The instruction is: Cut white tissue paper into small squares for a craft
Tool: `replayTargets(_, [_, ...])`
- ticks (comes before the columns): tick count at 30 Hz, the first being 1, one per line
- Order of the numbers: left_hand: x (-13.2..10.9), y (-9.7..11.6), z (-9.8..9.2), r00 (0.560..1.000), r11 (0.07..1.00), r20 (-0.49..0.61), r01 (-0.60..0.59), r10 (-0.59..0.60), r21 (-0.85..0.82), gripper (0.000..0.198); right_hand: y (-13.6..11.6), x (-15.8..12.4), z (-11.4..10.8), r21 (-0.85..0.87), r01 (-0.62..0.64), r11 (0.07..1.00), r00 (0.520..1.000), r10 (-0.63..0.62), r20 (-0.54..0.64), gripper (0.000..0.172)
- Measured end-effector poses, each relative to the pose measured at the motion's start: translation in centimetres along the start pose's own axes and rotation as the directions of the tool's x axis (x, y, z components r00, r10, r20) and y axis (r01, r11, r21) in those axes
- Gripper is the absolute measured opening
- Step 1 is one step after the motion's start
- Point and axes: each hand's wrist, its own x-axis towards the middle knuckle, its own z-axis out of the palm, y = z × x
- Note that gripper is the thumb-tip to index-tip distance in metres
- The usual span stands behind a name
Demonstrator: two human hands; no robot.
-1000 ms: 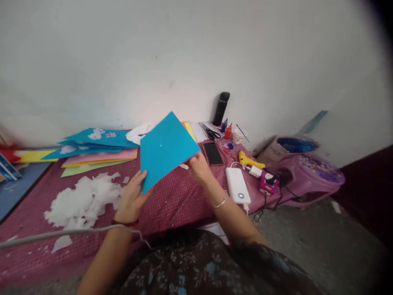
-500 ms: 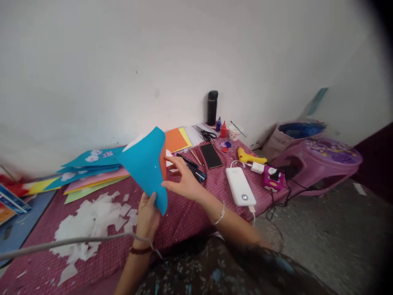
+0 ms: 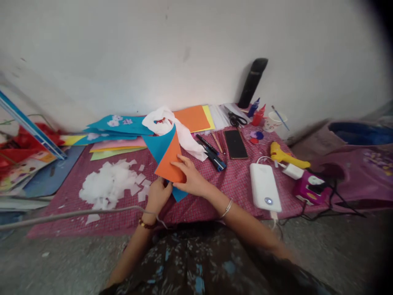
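Observation:
A sheet of paper, blue on one side and orange on the other [image 3: 168, 160], is held over the red checked cloth [image 3: 196, 196] with its orange face towards me. My left hand [image 3: 158, 196] grips its lower corner from below. My right hand [image 3: 189, 177] lies across the orange face, fingers spread on it. A pile of white paper scraps [image 3: 106, 185] lies just left of my hands. A crumpled white sheet [image 3: 172, 125] lies behind the paper.
Stacked coloured sheets [image 3: 115, 141] lie at the back left, orange and yellow sheets [image 3: 195, 118] at the back middle. Pens [image 3: 211, 152], a phone [image 3: 235, 144], scissors [image 3: 236, 119], a power bank [image 3: 264, 187], a yellow glue gun [image 3: 285, 155], a black bottle [image 3: 253, 82].
The paper has come down from in front of me to the cloth and turned, so its orange side shows. My right hand moved onto its face. The view has tilted down.

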Motion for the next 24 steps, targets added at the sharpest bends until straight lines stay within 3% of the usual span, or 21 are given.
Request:
replayTargets(2, [-0.2,0.1,-0.4,0.997,0.977,-0.079,0.023,-0.007,0.21,0.037,0.3,-0.1,0.4,0.064,-0.007,0.998,1.0,0.007,0.004,0.073])
replayTargets(5, [-0.2,0.1,-0.5,0.977,0.959,-0.204,0.003,0.058,0.284,0.055,0.4,-0.3,0.3,0.194,-0.055,0.979,0.998,0.056,-0.002,0.075])
replayTargets(7, [0.0,-0.2,-0.3,0.975,0.985,-0.203,-0.055,0.088,0.161,0.059,0.2,-0.3,0.1,0.252,-0.085,0.964,0.996,0.086,0.009,0.075])
replayTargets(9, [0.5,-0.4,-0.2,0.991,0.985,-0.116,-0.078,0.06,-0.155,0.055,0.1,-0.4,-0.1,0.275,-0.105,0.956,0.994,0.103,0.022,0.075])
replayTargets(10, [0.8,-0.4,-0.3,0.998,0.932,-0.051,-0.042,0.025,-0.36,0.05,0.1,-0.4,-0.1,0.278,-0.111,0.954,0.994,0.107,0.027,0.075])
replayTargets(12, [1.4,-0.2,-0.8,0.993,0.705,0.109,0.109,-0.045,-0.701,0.04,0.2,-0.4,-0.2,0.273,-0.111,0.956,0.994,0.106,0.03,0.074])
replayTargets(14, [1.9,0.3,-1.6,0.968,0.469,0.243,0.241,-0.058,-0.85,0.041,0.3,-0.4,-0.2,0.255,-0.1,0.962,0.995,0.096,0.029,0.074])
replayTargets(16, [2.2,0.9,-2.3,0.956,0.364,0.295,0.275,-0.002,-0.89,0.05,0.4,-0.4,-0.2,0.235,-0.093,0.967,0.996,0.089,0.027,0.073])
replayTargets(19, [2.1,1.5,-2.6,0.964,0.398,0.239,0.176,0.114,-0.9,0.055,0.6,-0.4,-0.1,0.216,-0.09,0.972,0.996,0.088,0.018,0.072])
replayTargets(24, [1.8,2.1,-2.6,0.981,0.628,0.024,-0.106,0.195,-0.771,0.072,0.6,-0.4,-0.2,0.253,-0.089,0.963,0.996,0.085,0.026,0.074])
